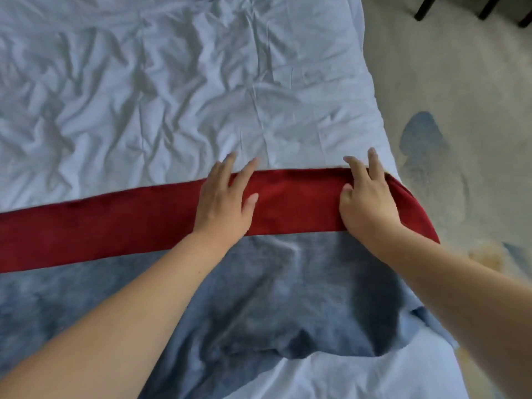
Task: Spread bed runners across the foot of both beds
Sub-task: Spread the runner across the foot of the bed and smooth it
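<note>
A bed runner lies across the bed [172,82], which has a wrinkled white cover. The runner has a red band [115,220] along its far edge and a blue-grey plush part [273,298] nearer to me. My left hand [224,203] rests flat on the red band with its fingers spread. My right hand [365,203] presses on the red band close to the bed's right edge, fingers bent over the band's far edge. The runner's right end curves down over the side of the bed.
Beige carpet [460,82] with blue and yellow patches lies to the right of the bed. Dark chair legs [426,7] stand at the top right. White bed cover shows again at the bottom [345,378].
</note>
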Available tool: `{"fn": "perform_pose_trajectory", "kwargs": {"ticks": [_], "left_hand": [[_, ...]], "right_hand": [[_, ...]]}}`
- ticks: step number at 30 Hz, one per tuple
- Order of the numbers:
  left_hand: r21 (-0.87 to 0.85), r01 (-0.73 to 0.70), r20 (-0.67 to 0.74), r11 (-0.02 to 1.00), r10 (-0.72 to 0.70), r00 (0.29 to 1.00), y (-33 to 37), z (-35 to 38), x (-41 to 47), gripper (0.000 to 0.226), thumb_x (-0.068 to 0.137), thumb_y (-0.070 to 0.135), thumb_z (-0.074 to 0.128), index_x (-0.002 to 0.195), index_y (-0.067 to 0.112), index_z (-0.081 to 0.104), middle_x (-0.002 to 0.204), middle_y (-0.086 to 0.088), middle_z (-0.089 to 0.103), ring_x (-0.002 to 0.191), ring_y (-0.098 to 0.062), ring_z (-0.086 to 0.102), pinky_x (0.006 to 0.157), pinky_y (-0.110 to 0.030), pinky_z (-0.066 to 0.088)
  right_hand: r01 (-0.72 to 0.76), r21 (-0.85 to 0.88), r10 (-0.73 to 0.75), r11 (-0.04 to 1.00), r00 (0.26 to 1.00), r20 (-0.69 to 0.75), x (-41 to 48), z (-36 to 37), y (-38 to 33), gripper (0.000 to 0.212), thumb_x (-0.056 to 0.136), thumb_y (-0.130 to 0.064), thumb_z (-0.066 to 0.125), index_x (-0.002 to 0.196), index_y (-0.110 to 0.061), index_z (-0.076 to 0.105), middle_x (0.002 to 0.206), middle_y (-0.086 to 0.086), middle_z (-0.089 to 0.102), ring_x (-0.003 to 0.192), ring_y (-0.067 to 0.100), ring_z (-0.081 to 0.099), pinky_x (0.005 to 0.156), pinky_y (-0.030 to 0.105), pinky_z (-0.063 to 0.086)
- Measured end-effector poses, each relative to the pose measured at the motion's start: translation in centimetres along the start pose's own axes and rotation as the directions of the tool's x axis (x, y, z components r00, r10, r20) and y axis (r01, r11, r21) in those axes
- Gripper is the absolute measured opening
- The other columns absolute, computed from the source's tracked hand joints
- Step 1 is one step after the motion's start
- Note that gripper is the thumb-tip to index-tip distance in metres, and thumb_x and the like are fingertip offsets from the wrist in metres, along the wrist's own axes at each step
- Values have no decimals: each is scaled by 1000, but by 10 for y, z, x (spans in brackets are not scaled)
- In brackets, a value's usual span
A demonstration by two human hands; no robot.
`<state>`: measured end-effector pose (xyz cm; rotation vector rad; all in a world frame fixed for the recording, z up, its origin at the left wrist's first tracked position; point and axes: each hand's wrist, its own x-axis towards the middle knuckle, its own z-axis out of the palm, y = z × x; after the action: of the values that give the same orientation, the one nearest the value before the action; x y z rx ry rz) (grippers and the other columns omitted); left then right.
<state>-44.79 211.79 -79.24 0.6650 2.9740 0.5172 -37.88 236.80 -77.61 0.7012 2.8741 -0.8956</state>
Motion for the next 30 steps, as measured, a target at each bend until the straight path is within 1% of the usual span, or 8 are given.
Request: {"fn": "perform_pose_trajectory", "kwargs": {"ticks": [2, 6, 12, 16, 19, 23, 27, 30], "left_hand": [[51, -12, 149, 999, 4, 989, -2, 13, -16, 71, 99, 50, 55, 161, 41, 20, 172, -6, 4, 155, -40, 15, 123, -52, 21], [90, -99, 295, 991, 68, 953, 0, 38, -85, 71, 96, 74, 27, 160, 49, 6, 173, 2, -6, 158, -33, 0, 126, -56, 7], [-101, -74, 307, 992, 102, 946, 23, 44, -199, 72, 98, 73, 29, 161, 38, 22, 173, 3, 6, 159, -28, 1, 125, -59, 4], [-145, -238, 318, 961, 273, 908, 42, 51, -252, 84, 91, 75, 51, 161, 37, 23, 172, -1, 14, 158, -31, 12, 122, -60, 13], [-131, -265, 262, 955, 291, 920, 43, 52, -258, 78, 92, 53, 69, 159, 36, 32, 168, -6, 27, 155, -32, 24, 118, -62, 28], [-92, -414, 98, 906, 422, 901, 35, 49, -232, 60, 95, 30, 71, 149, 30, 46, 147, -9, 57, 140, -34, 50, 104, -56, 46], [-80, -621, -64, 780, 618, 784, 27, 33, -195, 53, 93, 14, 72, 139, 32, 55, 133, -12, 66, 124, -33, 63, 97, -49, 51], [-34, -633, -166, 774, 620, 767, 27, 27, -184, 36, 95, 12, 70, 126, 30, 72, 130, -7, 59, 116, -30, 63, 96, -42, 49]], "right_hand": [[3, -56, 5, 998, 990, 139, -8, 18, 1, 68, 98, -16, 44, 159, -32, 16, 169, 5, -3, 152, 34, 11, 121, 51, 17], [163, -267, -92, 950, 961, 260, -60, 52, 26, 60, 104, -45, 31, 159, -38, 7, 169, 2, -3, 155, 27, -5, 125, 48, 3], [334, -312, -242, 889, 923, 299, -152, 54, 71, 63, 102, -54, 25, 160, -28, 19, 168, 5, 9, 155, 24, 5, 124, 49, 12], [493, -239, -408, 836, 852, 328, -206, 46, 94, 76, 95, -66, 44, 158, -29, 26, 167, 10, 14, 154, 31, 12, 121, 57, 18], [545, -253, -448, 799, 821, 353, -234, 37, 105, 74, 92, -56, 58, 155, -25, 35, 164, 15, 22, 152, 35, 19, 119, 58, 22], [506, -290, -471, 812, 862, 185, -235, 32, 105, 53, 83, 1, 51, 132, -16, 65, 143, 13, 56, 138, 35, 47, 113, 54, 35], [449, -272, -459, 851, 888, 32, -192, 23, 82, 40, 81, -6, 52, 117, -19, 66, 100, 1, 66, 91, 33, 62, 77, 43, 44], [265, -330, -342, 906, 918, -202, -159, 22, 58, 39, 84, -7, 56, 118, -22, 65, 97, 1, 63, 88, 32, 55, 74, 43, 38]]}}
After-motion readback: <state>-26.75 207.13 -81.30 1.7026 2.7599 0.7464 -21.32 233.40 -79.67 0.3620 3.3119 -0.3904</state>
